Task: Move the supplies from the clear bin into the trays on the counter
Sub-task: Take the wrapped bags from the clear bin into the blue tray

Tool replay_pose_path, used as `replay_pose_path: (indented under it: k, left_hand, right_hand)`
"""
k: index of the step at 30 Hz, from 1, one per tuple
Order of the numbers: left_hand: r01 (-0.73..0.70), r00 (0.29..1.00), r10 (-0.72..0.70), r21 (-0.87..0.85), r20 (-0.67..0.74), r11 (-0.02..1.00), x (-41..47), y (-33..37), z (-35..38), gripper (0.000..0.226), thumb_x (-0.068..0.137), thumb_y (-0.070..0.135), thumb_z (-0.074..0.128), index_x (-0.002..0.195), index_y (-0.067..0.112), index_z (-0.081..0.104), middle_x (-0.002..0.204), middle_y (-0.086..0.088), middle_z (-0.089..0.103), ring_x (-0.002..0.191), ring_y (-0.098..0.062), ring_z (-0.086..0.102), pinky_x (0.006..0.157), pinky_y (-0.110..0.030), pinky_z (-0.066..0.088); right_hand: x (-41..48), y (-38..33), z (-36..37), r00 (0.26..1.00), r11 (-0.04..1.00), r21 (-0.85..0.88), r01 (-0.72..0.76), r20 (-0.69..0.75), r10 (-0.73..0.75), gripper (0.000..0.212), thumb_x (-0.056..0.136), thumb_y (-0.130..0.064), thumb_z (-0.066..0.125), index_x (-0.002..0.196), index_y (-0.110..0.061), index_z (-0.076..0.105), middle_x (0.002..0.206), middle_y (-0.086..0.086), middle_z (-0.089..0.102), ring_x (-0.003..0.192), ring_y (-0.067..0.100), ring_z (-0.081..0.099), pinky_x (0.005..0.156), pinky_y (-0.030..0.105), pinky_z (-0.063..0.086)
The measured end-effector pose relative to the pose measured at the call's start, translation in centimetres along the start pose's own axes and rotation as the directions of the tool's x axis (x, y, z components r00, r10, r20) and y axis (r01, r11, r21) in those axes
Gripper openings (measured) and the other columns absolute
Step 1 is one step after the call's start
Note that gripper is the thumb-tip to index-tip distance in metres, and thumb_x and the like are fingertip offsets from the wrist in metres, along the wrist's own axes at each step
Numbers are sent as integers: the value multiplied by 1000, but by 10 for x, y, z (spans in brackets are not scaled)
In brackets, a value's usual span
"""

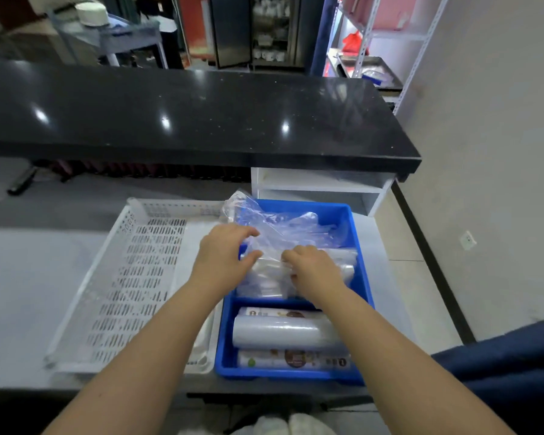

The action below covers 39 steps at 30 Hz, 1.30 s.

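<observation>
Hands at work over a blue divided tray [363,277] on a pale grey counter [29,293], seen from the head camera. Left hand [223,255], at about 10 o'clock from the tray's centre, curls its fingers [248,235] onto the crumpled clear plastic bags [280,227] heaped in the tray's far compartment; thumb and fingers pinch the film. Right hand [314,266], just beside the left at about 3 o'clock from it, rests knuckles-up on the same heap, with its fingers bent down into the plastic; whether it truly grips the film cannot be told. Both forearms are bare and reach in from the 6 o'clock edge.

Near compartment of the blue tray: three rolls lying side by side, long axis left to right. The middle roll [283,332] is plain and whitish; the printed roll [292,359] at 6 o'clock of it and another printed roll [274,313] at 12 o'clock carry brown and green label marks too blurred to read.

White slotted tray [132,277], touching or just beside the blue tray at its 9 o'clock side, with a clear film lying over part of it.

Black glossy countertop [201,120] spans the scene at 12 o'clock, raised above the grey counter. White shelf box [321,188] stands under it, just beyond the blue tray.
</observation>
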<state>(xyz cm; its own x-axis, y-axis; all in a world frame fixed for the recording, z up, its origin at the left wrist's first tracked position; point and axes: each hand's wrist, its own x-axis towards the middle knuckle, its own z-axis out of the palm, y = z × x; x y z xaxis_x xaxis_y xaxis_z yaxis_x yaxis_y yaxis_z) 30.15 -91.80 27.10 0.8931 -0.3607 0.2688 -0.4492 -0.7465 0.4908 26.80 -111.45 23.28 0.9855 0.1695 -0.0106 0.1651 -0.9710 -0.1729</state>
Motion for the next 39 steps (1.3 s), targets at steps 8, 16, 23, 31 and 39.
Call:
replay_pose_path:
  k: [8,16,23,31,39]
  left_hand:
    - [-84,942,16,190,334,978,-14,13,58,40,88,32,59,128,31,56,123,5,59,116,-18,47,97,-40,38]
    - [-70,934,10,155,356,985,-10,9,49,42,87,33,61,128,31,55,124,5,59,114,-19,48,95,-38,42]
    - [-51,985,18,190,169,980,-13,9,34,40,85,32,66,124,32,57,123,8,60,117,-17,48,95,-35,38]
    - [155,987,-157,276,-13,948,-40,-6,-14,37,84,26,65,120,27,62,117,4,63,112,-23,49,89,-39,33]
    - [504,863,-443,349,-244,790,-141,-72,-102,37,84,30,64,121,30,61,122,6,62,116,-23,47,95,-41,31]
  right_hand:
    - [-2,14,16,991,979,192,-69,128,45,36,82,-24,66,115,-36,55,115,-3,64,87,13,53,79,25,38]
    - [-21,27,-4,990,962,273,-11,141,-29,51,82,-40,69,129,-38,50,131,-8,57,116,14,51,96,28,38]
    - [-31,27,-26,997,968,252,13,-73,5,32,88,-32,64,119,-35,59,124,-10,61,115,11,51,95,23,37]
    - [13,-45,-38,968,956,180,231,-138,-208,33,87,-23,62,120,-23,60,120,0,65,109,24,54,92,37,42]
    - [37,-201,-23,819,793,206,573,-129,-559,34,87,-23,63,120,-19,60,120,2,65,111,26,53,93,40,42]
